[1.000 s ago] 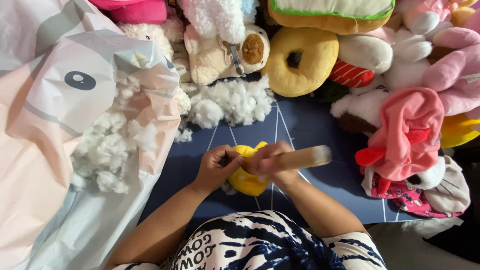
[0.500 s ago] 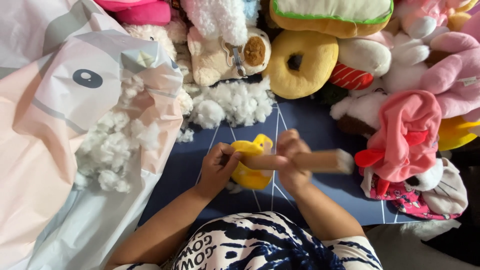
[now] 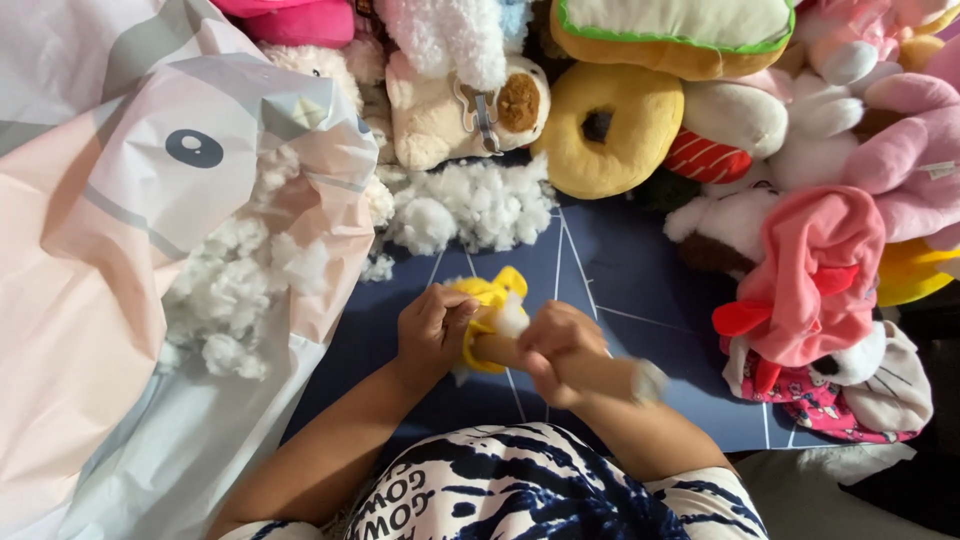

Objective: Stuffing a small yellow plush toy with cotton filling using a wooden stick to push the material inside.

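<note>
Fingers of the right hand [image 3: 556, 345] clamp a wooden stick [image 3: 590, 370] whose long axis points leftward into the yellow plush [image 3: 487, 300] pinched by the left hand [image 3: 432, 330].

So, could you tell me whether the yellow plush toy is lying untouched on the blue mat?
No, the left hand grips the yellow plush toy while the right hand pushes a wooden stick into it.

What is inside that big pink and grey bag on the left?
White stuffing fills the open mouth of the bag in loose clumps. The bag's folded plastic covers whatever lies deeper inside.
</note>
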